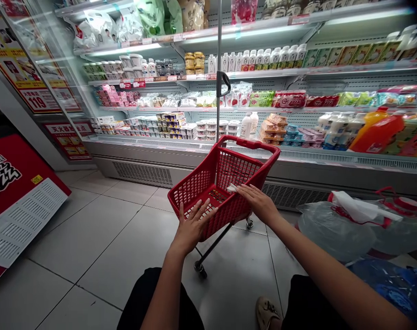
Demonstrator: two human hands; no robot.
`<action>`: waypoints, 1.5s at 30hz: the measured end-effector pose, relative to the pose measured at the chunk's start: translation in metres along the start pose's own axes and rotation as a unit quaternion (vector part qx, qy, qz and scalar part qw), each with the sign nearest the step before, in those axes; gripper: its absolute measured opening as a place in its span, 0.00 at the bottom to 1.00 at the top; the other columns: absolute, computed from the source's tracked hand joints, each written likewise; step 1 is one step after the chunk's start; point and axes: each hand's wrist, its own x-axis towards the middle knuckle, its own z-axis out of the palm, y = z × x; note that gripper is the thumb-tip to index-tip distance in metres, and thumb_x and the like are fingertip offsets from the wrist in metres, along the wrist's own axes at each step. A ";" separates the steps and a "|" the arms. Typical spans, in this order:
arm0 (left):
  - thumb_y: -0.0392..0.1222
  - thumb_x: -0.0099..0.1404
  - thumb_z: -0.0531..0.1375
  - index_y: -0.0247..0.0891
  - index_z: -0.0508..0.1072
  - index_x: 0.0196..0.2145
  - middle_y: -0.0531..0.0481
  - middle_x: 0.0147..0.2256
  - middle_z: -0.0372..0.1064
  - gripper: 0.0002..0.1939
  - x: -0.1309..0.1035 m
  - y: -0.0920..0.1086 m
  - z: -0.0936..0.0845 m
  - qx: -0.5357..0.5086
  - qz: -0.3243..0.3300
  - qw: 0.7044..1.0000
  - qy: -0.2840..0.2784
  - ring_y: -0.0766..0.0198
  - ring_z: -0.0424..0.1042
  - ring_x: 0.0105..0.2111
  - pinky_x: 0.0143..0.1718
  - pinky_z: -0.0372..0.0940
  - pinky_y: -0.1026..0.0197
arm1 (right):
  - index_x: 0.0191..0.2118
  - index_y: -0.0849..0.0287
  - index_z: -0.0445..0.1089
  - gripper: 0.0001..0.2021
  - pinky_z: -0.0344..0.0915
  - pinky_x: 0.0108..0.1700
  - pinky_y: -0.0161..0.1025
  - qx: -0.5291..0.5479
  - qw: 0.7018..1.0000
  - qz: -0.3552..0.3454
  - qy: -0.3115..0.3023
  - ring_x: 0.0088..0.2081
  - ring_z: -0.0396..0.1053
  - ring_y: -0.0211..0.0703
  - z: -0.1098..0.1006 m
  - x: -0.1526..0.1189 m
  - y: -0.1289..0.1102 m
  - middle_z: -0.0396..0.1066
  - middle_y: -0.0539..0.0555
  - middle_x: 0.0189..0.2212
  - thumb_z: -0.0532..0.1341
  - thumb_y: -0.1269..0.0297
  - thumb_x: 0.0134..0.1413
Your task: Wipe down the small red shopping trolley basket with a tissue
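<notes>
A small red plastic shopping cart (194, 188) on metal legs stands in front of me, its basket made of lattice walls. My left hand (191, 229) lies on the basket's near side, fingers spread over the rim, with nothing seen in it. On the near right part of the rim, my right hand (260, 201) presses a white tissue (232, 188), which sticks out past the fingertips. The rest of the tissue is hidden under the fingers. Part of the basket floor shows through the opening.
Behind the cart runs a refrigerated display case (139, 172) with a door handle (224, 85) and shelves of dairy and drinks. Large water jugs (335, 229) stand at the right. A red and white cabinet (26, 215) is at the left. Grey tiles (101, 247) cover the floor.
</notes>
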 end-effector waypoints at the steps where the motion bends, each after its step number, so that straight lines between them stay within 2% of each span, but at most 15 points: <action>1: 0.28 0.73 0.46 0.66 0.40 0.73 0.56 0.74 0.46 0.41 -0.001 -0.001 -0.001 0.003 -0.005 1.000 0.004 0.57 0.47 0.74 0.70 0.26 0.27 | 0.72 0.58 0.57 0.31 0.60 0.70 0.55 0.003 1.000 -0.002 0.003 0.69 0.61 0.47 0.002 0.001 -0.003 0.65 0.58 0.67 0.51 0.77 0.65; 4: 0.33 0.76 0.47 0.62 0.40 0.74 0.55 0.74 0.47 0.37 0.000 0.003 0.000 0.009 -0.022 0.999 0.022 0.57 0.47 0.74 0.71 0.25 0.29 | 0.73 0.58 0.54 0.32 0.60 0.70 0.55 0.016 1.000 -0.005 0.016 0.70 0.59 0.47 0.010 0.002 -0.020 0.62 0.59 0.69 0.50 0.77 0.65; 7: 0.39 0.78 0.47 0.54 0.39 0.75 0.52 0.74 0.47 0.34 0.010 0.016 0.008 0.006 -0.028 0.999 0.040 0.57 0.47 0.74 0.73 0.29 0.33 | 0.74 0.58 0.53 0.32 0.59 0.71 0.55 0.023 1.000 -0.013 0.011 0.70 0.58 0.46 0.016 0.003 -0.039 0.61 0.59 0.69 0.51 0.76 0.66; 11: 0.41 0.77 0.48 0.41 0.37 0.76 0.46 0.74 0.44 0.36 0.026 0.034 0.024 -0.001 -0.064 0.996 0.057 0.59 0.46 0.74 0.75 0.40 0.43 | 0.74 0.60 0.53 0.33 0.58 0.71 0.53 0.020 0.999 -0.045 -0.005 0.71 0.57 0.46 0.018 0.010 -0.057 0.61 0.59 0.70 0.53 0.77 0.64; 14: 0.42 0.75 0.51 0.38 0.38 0.76 0.43 0.74 0.46 0.38 0.030 0.038 0.034 0.001 -0.110 0.991 0.071 0.55 0.46 0.74 0.74 0.42 0.41 | 0.74 0.60 0.52 0.35 0.58 0.71 0.52 0.015 0.997 -0.072 -0.013 0.71 0.56 0.46 0.018 0.018 -0.060 0.60 0.58 0.70 0.54 0.78 0.62; 18: 0.40 0.75 0.51 0.40 0.46 0.75 0.45 0.73 0.51 0.35 0.024 0.030 0.034 -0.016 -0.135 0.987 0.081 0.54 0.48 0.74 0.74 0.41 0.40 | 0.73 0.60 0.54 0.32 0.57 0.72 0.52 -0.009 0.997 -0.067 -0.022 0.70 0.57 0.47 0.012 0.026 -0.038 0.60 0.57 0.70 0.51 0.79 0.65; 22: 0.40 0.75 0.50 0.41 0.54 0.73 0.46 0.72 0.54 0.31 0.018 0.025 0.029 -0.020 -0.151 0.985 0.083 0.53 0.49 0.73 0.74 0.40 0.37 | 0.72 0.59 0.58 0.29 0.55 0.73 0.53 -0.026 1.000 -0.010 -0.005 0.69 0.61 0.48 -0.003 0.026 0.001 0.63 0.57 0.69 0.48 0.78 0.67; 24: 0.40 0.75 0.50 0.40 0.58 0.72 0.45 0.72 0.54 0.29 0.017 0.026 0.027 -0.016 -0.164 0.982 0.087 0.52 0.49 0.73 0.73 0.41 0.35 | 0.71 0.57 0.59 0.29 0.53 0.74 0.53 -0.031 0.999 0.016 0.006 0.68 0.61 0.48 -0.009 0.026 0.012 0.63 0.57 0.68 0.46 0.77 0.68; 26: 0.40 0.75 0.50 0.38 0.62 0.69 0.44 0.72 0.53 0.27 0.018 0.028 0.025 -0.008 -0.178 0.979 0.095 0.49 0.49 0.73 0.73 0.41 0.33 | 0.70 0.58 0.60 0.28 0.52 0.74 0.52 -0.033 0.999 0.024 0.007 0.68 0.61 0.48 -0.010 0.026 0.012 0.64 0.58 0.68 0.46 0.77 0.69; 28: 0.41 0.75 0.51 0.34 0.65 0.67 0.40 0.72 0.51 0.25 0.021 0.032 0.024 0.002 -0.186 0.977 0.102 0.46 0.48 0.73 0.73 0.39 0.32 | 0.69 0.60 0.62 0.27 0.53 0.74 0.53 -0.032 0.999 0.023 0.005 0.69 0.61 0.49 -0.007 0.027 0.000 0.65 0.59 0.67 0.49 0.75 0.69; 31: 0.43 0.75 0.52 0.29 0.61 0.69 0.37 0.74 0.46 0.29 0.029 0.038 0.024 0.009 -0.172 0.980 0.102 0.47 0.45 0.74 0.74 0.41 0.38 | 0.69 0.62 0.63 0.26 0.56 0.73 0.53 -0.024 1.000 0.011 0.004 0.69 0.61 0.50 0.000 0.029 -0.027 0.67 0.60 0.66 0.52 0.74 0.68; 34: 0.45 0.76 0.51 0.33 0.51 0.74 0.44 0.75 0.42 0.33 0.036 0.044 0.028 0.008 -0.127 0.987 0.093 0.52 0.43 0.75 0.74 0.43 0.44 | 0.70 0.63 0.61 0.27 0.58 0.72 0.53 -0.020 1.000 -0.016 0.003 0.69 0.61 0.50 0.003 0.032 -0.045 0.66 0.60 0.67 0.53 0.74 0.67; 36: 0.46 0.77 0.51 0.37 0.48 0.75 0.47 0.75 0.42 0.34 0.039 0.047 0.032 0.007 -0.113 0.989 0.093 0.54 0.44 0.74 0.75 0.43 0.44 | 0.70 0.64 0.60 0.27 0.59 0.71 0.52 -0.028 0.999 -0.042 0.001 0.68 0.61 0.49 0.000 0.033 -0.048 0.66 0.60 0.67 0.53 0.75 0.67; 40: 0.45 0.76 0.52 0.41 0.47 0.75 0.49 0.74 0.48 0.35 0.035 0.047 0.038 0.002 -0.118 0.987 0.108 0.54 0.47 0.74 0.74 0.44 0.44 | 0.70 0.64 0.61 0.28 0.59 0.71 0.52 -0.054 0.996 -0.075 0.006 0.67 0.63 0.48 -0.017 0.031 -0.026 0.67 0.59 0.66 0.52 0.78 0.66; 45: 0.41 0.75 0.51 0.38 0.49 0.75 0.50 0.74 0.48 0.33 0.030 0.048 0.037 -0.015 -0.105 0.988 0.116 0.56 0.47 0.74 0.75 0.43 0.45 | 0.69 0.62 0.62 0.29 0.58 0.71 0.55 -0.085 0.996 -0.003 0.026 0.67 0.63 0.50 -0.040 0.020 0.021 0.68 0.60 0.65 0.49 0.80 0.64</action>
